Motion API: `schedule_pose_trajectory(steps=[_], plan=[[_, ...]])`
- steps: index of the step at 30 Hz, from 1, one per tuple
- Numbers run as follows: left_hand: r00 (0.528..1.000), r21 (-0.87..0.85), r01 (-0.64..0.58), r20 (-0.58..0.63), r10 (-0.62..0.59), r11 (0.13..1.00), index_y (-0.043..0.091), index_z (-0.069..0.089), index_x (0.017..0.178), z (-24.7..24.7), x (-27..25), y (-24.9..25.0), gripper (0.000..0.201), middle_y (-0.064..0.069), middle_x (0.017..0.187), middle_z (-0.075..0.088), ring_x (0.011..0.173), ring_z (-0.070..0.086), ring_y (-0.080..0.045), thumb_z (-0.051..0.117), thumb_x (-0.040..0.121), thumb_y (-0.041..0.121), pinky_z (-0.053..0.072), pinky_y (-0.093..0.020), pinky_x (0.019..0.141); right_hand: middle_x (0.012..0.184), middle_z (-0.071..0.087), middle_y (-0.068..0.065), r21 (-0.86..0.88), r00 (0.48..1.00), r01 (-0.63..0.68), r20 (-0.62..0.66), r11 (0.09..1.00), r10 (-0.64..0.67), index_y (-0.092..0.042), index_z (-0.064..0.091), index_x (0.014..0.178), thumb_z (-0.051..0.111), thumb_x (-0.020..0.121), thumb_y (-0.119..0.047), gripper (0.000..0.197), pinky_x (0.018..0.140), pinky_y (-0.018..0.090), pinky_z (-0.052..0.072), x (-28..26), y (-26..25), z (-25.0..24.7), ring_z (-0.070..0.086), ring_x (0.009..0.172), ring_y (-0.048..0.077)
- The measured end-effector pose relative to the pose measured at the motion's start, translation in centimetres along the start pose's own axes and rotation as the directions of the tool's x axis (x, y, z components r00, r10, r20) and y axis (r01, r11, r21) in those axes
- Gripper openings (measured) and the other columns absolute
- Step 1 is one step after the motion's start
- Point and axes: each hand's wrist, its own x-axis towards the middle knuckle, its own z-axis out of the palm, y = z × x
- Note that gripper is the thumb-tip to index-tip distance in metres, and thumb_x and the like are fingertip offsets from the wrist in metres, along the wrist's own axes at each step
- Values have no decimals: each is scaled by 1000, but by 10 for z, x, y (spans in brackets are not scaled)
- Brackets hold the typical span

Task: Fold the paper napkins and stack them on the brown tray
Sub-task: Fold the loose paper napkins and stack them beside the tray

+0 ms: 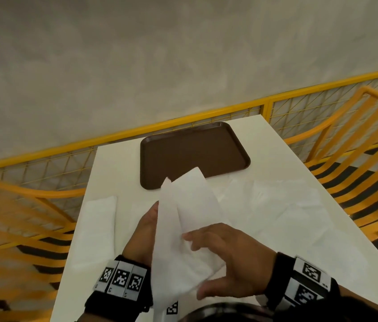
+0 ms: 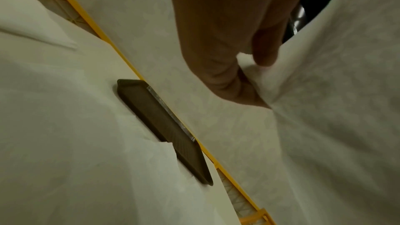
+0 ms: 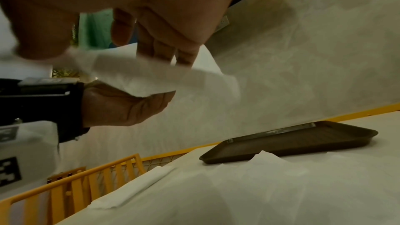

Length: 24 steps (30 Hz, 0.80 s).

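I hold a white paper napkin [image 1: 188,217] above the near part of the table, partly folded lengthwise and pointing toward the tray. My left hand [image 1: 153,212] pinches its left edge; in the left wrist view the fingers [image 2: 229,78] nip a crease of the napkin [image 2: 324,91]. My right hand [image 1: 195,263] grips the crumpled lower end between thumb and fingers, and the right wrist view shows the fingers [image 3: 168,49] on the napkin [image 3: 151,74]. The brown tray [image 1: 195,154] lies bare at the table's far edge.
A folded napkin [image 1: 97,228] lies along the left side of the white table [image 1: 264,140]. Several unfolded napkins [image 1: 276,205] are spread on the right, one corner touching the tray's near rim. Yellow chairs [image 1: 357,147] and a yellow railing [image 1: 183,119] surround the table.
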Motion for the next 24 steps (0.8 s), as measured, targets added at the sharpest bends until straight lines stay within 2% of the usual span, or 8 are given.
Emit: schedule_pose_trajectory(steps=[2,4,6,11,15,18,21,24], plan=[[986,137,-139,-76,151,981,21,58,84,6,-3,7,25,8,72,66,71,63,-2,43,96,5,53,-19,67,134,51,-14,158,994,-102,-30,982,108,-38,40,121,69,60,-73,76,103,28,41,2,-1,-4,49,121,5],[950,294,-243,-121,288,925,21,60,84,10,-10,17,16,6,73,70,71,65,-12,53,93,10,55,-26,68,130,49,-15,348,961,-184,-134,919,243,-38,40,124,65,61,-77,78,104,35,41,3,3,-8,49,123,10],[884,529,-323,-128,450,785,23,59,88,5,-13,18,3,1,80,70,76,66,-18,61,89,23,55,-33,73,130,45,-18,447,910,-216,-230,868,345,-32,39,130,62,64,-78,84,105,36,39,6,7,-13,46,126,13],[749,782,-462,92,656,418,27,57,86,2,-21,25,7,12,75,64,72,60,-8,60,89,32,52,-28,68,148,33,-19,213,912,-219,-303,952,277,-44,29,138,56,74,-72,76,112,30,29,29,2,-32,28,138,3],[719,796,-533,245,650,289,35,51,87,7,-22,27,13,16,75,62,74,59,-6,50,85,48,51,-24,66,125,56,-22,-55,940,-241,-262,969,219,-40,54,122,52,79,-67,52,112,49,26,54,4,-39,39,132,7],[747,744,-548,230,624,382,36,54,88,7,-22,20,19,15,79,64,78,61,-5,51,81,53,52,-22,69,95,67,-17,-192,958,-227,-220,955,184,-35,64,91,44,86,-54,28,113,53,18,63,10,-40,55,110,8],[831,640,-504,176,527,580,36,53,101,0,-23,10,25,13,85,66,81,64,-9,63,80,45,51,-18,72,84,64,-15,-171,962,-229,-192,958,196,-33,57,89,46,93,-44,17,115,42,13,68,14,-40,56,83,2],[861,651,-458,155,484,606,38,51,96,-11,-26,-4,19,15,78,63,75,60,-7,64,84,32,47,-14,70,79,63,-13,-115,954,-224,-231,968,193,-33,52,90,44,94,-42,13,103,26,31,69,16,-38,54,72,3]])
